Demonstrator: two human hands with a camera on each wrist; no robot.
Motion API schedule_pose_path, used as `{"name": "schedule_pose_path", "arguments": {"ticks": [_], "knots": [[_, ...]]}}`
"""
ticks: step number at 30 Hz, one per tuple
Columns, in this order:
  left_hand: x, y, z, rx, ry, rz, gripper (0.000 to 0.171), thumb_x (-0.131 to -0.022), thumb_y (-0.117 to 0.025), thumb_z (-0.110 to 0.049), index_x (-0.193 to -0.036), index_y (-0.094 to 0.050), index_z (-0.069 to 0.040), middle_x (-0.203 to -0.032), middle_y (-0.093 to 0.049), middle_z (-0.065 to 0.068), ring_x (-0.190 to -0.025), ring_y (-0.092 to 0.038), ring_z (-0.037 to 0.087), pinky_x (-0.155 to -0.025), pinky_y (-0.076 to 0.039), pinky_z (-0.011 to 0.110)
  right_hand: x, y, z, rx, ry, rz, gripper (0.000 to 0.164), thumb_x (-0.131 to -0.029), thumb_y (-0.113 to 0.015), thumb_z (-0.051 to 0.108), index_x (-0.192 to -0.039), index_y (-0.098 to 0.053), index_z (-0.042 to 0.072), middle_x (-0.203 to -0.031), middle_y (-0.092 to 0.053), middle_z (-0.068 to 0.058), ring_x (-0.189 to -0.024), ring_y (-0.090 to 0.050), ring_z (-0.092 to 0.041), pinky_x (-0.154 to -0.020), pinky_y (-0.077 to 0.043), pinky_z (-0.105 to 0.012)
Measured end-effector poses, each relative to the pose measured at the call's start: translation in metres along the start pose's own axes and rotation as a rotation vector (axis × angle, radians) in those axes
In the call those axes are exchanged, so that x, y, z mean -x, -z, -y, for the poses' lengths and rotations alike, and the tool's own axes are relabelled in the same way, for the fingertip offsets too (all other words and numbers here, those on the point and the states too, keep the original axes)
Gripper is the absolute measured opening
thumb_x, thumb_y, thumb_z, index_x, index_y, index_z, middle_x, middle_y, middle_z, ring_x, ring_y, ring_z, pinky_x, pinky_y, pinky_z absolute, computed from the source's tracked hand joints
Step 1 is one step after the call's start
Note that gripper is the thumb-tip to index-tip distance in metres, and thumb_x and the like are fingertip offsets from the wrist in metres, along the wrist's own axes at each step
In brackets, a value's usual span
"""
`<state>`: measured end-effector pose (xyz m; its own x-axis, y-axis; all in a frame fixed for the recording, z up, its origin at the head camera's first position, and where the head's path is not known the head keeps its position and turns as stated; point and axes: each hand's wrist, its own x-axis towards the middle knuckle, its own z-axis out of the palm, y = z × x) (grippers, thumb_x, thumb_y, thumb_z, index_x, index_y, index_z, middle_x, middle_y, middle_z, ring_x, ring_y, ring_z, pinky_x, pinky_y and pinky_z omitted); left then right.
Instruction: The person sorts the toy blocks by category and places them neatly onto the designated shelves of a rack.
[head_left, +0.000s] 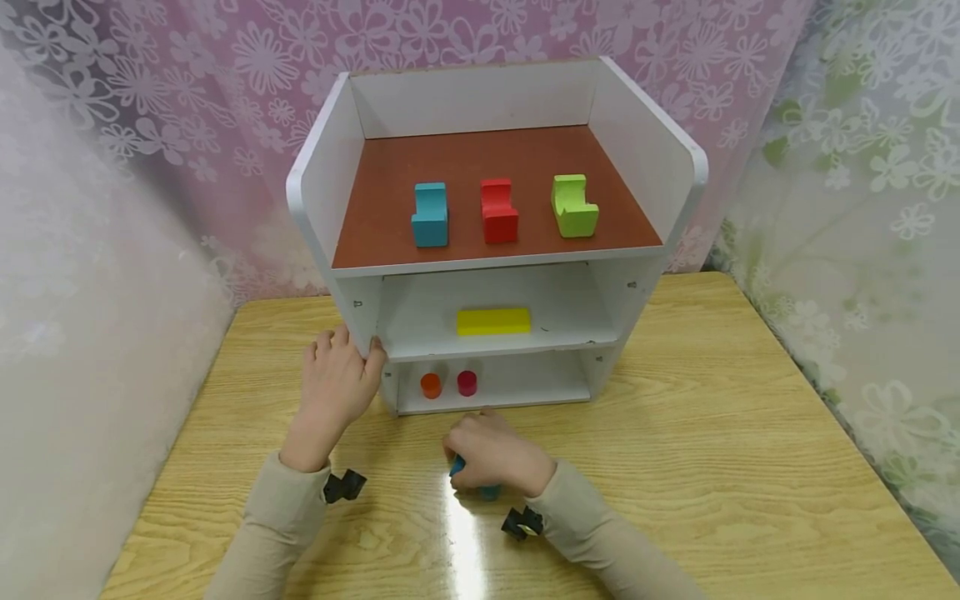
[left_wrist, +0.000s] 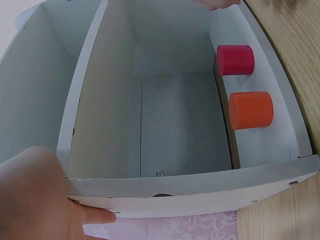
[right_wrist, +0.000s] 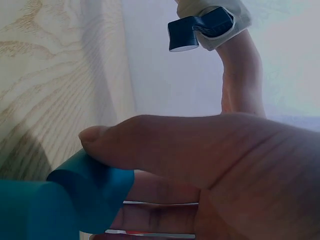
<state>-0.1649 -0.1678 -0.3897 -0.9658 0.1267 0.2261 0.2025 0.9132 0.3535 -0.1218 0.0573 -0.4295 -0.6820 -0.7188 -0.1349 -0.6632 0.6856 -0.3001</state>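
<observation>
My left hand (head_left: 339,379) grips the left side panel of a small white shelf unit (head_left: 495,271), thumb on the inner side and fingers outside. In the left wrist view that hand (left_wrist: 35,195) holds the panel's edge. On the tabletop before the shelf, my right hand (head_left: 495,454) pinches a blue block (right_wrist: 100,185) between thumb and fingers. Another rounded teal surface (right_wrist: 35,210) lies against it in the right wrist view; whether it is a separate piece I cannot tell. An orange cylinder (head_left: 431,386) and a crimson cylinder (head_left: 467,383) stand on the bottom level.
Notched blocks in blue (head_left: 431,217), red (head_left: 498,212) and lime green (head_left: 574,208) sit in a row on the brown top. A yellow bar (head_left: 493,322) lies on the middle level. The wooden table (head_left: 712,433) meets flower-patterned curtains (head_left: 450,33) at the back.
</observation>
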Motion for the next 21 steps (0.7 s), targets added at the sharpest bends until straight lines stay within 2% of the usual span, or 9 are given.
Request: {"name": "schedule_pose_path", "arguments": {"ticks": [7, 11, 14, 18, 21], "knots": [[0.0, 0.0, 0.0, 0.003, -0.002, 0.004, 0.056, -0.105, -0.024, -0.04, -0.132, -0.047, 0.003, -0.123, -0.051, 0.026, -0.121, -0.039, 0.051, -0.104, -0.026, 0.063, 0.002, 0.003, -0.003, -0.017, 0.03, -0.025, 0.033, -0.076, -0.078, 0.023, -0.058, -0.052, 0.023, -0.058, -0.042, 0.014, -0.056, -0.04, -0.004, -0.078, -0.04, -0.035], [0.0, 0.0, 0.0, 0.005, -0.01, -0.005, 0.057, -0.105, -0.024, -0.04, -0.135, -0.047, 0.002, -0.126, -0.051, 0.026, -0.121, -0.039, 0.051, -0.103, -0.026, 0.063, 0.003, 0.008, -0.004, -0.041, 0.049, -0.049, 0.034, -0.076, -0.078, 0.021, -0.057, -0.05, 0.022, -0.059, -0.038, 0.013, -0.055, -0.036, -0.004, -0.074, -0.036, -0.033], [0.0, 0.0, 0.0, 0.003, -0.007, -0.002, 0.057, -0.105, -0.024, -0.041, -0.135, -0.046, 0.002, -0.127, -0.05, 0.026, -0.122, -0.039, 0.051, -0.103, -0.026, 0.063, 0.004, 0.012, -0.006, -0.05, 0.06, -0.051, 0.027, -0.077, -0.078, 0.023, -0.062, -0.056, 0.022, -0.061, -0.042, 0.013, -0.058, -0.037, -0.004, -0.075, -0.036, -0.033], [0.001, 0.001, 0.0, 0.005, 0.004, 0.013, 0.058, -0.105, -0.023, -0.04, -0.137, -0.045, 0.003, -0.128, -0.049, 0.026, -0.124, -0.037, 0.051, -0.105, -0.025, 0.063, 0.005, 0.016, -0.01, -0.065, 0.078, -0.054, 0.014, -0.079, -0.08, 0.027, -0.076, -0.068, 0.021, -0.07, -0.054, 0.016, -0.062, -0.044, -0.003, -0.078, -0.04, -0.034], [0.001, 0.001, -0.001, 0.006, 0.005, 0.019, 0.059, -0.105, -0.023, -0.04, -0.141, -0.043, 0.003, -0.131, -0.048, 0.027, -0.126, -0.036, 0.051, -0.106, -0.023, 0.063, 0.006, 0.019, -0.013, -0.073, 0.085, -0.078, 0.014, -0.08, -0.08, 0.029, -0.087, -0.072, 0.021, -0.078, -0.058, 0.016, -0.068, -0.046, -0.002, -0.082, -0.043, -0.035]]}}
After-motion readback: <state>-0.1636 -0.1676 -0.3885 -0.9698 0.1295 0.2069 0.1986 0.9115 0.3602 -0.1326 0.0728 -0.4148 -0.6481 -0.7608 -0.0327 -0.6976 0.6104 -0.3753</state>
